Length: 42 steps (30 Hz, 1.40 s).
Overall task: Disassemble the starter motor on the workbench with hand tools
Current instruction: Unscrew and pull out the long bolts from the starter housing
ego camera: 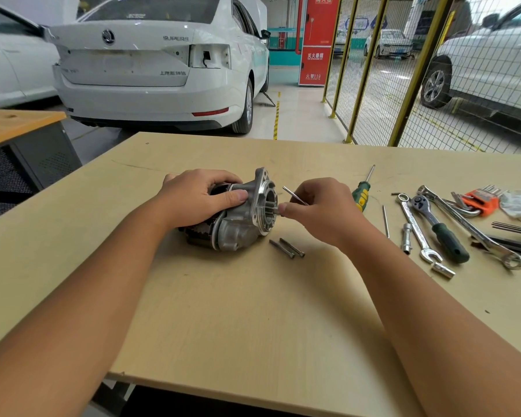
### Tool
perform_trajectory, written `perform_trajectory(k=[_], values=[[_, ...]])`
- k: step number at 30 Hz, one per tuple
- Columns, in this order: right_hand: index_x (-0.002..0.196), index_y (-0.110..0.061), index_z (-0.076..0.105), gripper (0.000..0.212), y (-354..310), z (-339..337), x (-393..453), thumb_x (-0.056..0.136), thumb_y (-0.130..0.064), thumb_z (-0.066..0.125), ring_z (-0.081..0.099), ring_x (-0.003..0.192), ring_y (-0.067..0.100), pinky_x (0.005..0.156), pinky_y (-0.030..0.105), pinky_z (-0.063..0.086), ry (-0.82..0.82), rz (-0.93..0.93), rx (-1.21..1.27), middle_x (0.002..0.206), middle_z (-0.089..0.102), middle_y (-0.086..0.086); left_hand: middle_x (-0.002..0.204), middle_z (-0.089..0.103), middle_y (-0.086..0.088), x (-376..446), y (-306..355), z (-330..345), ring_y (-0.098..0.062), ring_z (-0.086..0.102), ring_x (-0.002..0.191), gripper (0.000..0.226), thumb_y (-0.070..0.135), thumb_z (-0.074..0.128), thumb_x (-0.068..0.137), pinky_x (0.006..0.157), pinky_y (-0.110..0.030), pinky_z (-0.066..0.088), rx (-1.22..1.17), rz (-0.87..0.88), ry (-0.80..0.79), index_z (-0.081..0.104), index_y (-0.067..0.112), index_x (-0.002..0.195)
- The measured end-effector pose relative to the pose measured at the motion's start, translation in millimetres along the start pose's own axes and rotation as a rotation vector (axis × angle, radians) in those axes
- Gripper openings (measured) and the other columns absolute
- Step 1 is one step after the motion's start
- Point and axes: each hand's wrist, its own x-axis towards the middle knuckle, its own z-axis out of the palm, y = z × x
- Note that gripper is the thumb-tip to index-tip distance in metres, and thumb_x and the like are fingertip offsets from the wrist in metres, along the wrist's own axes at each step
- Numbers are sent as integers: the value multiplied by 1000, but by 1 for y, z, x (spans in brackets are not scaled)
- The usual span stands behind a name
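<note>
The starter motor [238,212] lies on its side near the centre of the workbench [253,311], flange face turned toward 3 o'clock. The left hand [199,200] is curled over the top of the housing and grips it, thumb pressed on the grey casting. The right hand [319,212] sits just beside the flange at 3 o'clock of the motor; its fingertips pinch a thin L-shaped hex key [294,195] whose short end meets the flange bore, while the long arm points toward 10 o'clock.

Two loose bolts [287,247] lie side by side on the bench at 5 o'clock of the motor, close to it but apart from it.

Open bench surface extends from the motor toward 6 o'clock up to the near edge, and toward 9 o'clock up to the left edge. The far edge runs at 12 o'clock, with bare surface between it and the motor.

The 3 o'clock side is occupied by tools: a green-and-yellow screwdriver [362,192], a thin rod [385,221], a combination spanner [415,230], a ratchet handle [439,230], two sockets [407,237], and a second spanner [475,227]. An orange holder [481,200] contains a set of hex keys, near the right edge. Further dark hex keys [515,233] lie at the right edge.
</note>
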Motion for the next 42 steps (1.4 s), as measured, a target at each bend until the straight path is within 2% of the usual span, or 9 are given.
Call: perform_trajectory(k=[14, 20, 23, 27, 30, 33, 35, 37, 42], values=[[85, -18, 68, 33, -1, -1, 2, 91, -51, 68, 63, 81, 23, 71, 40, 53, -177, -63, -126, 83, 69, 4, 119, 68, 27, -1, 1, 0, -11, 58, 120, 61, 90, 41, 72, 114, -53, 32, -8, -8, 4, 64, 58, 118], [83, -21, 67, 31, 0, -1, 4, 90, -51, 69, 63, 78, 20, 63, 33, 49, -189, -42, -120, 80, 69, 2, 114, 66, 29, 0, -1, 0, -10, 56, 118, 58, 88, 44, 73, 114, -49, 31, -27, -15, 9, 64, 58, 118], [78, -25, 64, 32, 3, -3, 3, 84, -54, 74, 59, 72, 14, 55, 28, 40, -119, -54, -114, 75, 65, -4, 117, 67, 28, 1, -2, 0, -9, 56, 119, 59, 89, 43, 72, 114, -49, 30, -30, -12, 9, 64, 58, 118], [99, -33, 64, 38, -3, -5, -7, 75, -58, 79, 57, 76, -2, 55, 18, 38, 95, -103, 38, 83, 63, -14, 116, 68, 27, 1, -2, 1, -8, 56, 115, 58, 89, 43, 72, 114, -48, 30, -17, -14, 18, 63, 60, 117], [70, -29, 57, 30, -24, 0, -16, 77, -50, 77, 49, 59, 3, 52, 25, 35, 198, -344, -43, 61, 53, -12, 116, 69, 28, 1, -1, 1, -7, 57, 114, 61, 92, 40, 69, 113, -49, 31, -17, -12, 22, 63, 60, 116], [57, -33, 45, 39, -46, 10, -28, 76, -45, 77, 42, 50, 6, 47, 21, 31, -57, -532, -116, 49, 42, -11, 115, 68, 29, 1, 0, 1, -5, 57, 113, 63, 92, 39, 68, 113, -47, 31, -5, -14, 26, 62, 60, 117], [66, -31, 59, 26, -52, 20, -34, 77, -44, 78, 47, 54, 5, 52, 26, 44, -223, -579, -201, 55, 49, -13, 110, 66, 31, 1, 0, 1, -3, 54, 109, 62, 92, 39, 68, 111, -45, 30, -5, -22, 31, 62, 61, 117], [79, -26, 71, 16, -51, 26, -36, 81, -41, 77, 48, 58, 5, 55, 37, 49, -271, -579, -243, 61, 54, -11, 111, 66, 31, 1, 0, 1, -3, 55, 110, 66, 92, 39, 67, 111, -45, 31, -4, -26, 30, 64, 59, 117], [94, -28, 77, 17, -47, 24, -35, 83, -40, 76, 51, 62, 8, 58, 34, 49, -341, -618, -269, 72, 64, -9, 118, 68, 27, 1, 0, 0, -6, 58, 116, 70, 93, 38, 65, 114, -49, 31, -1, -29, 29, 65, 56, 118]])
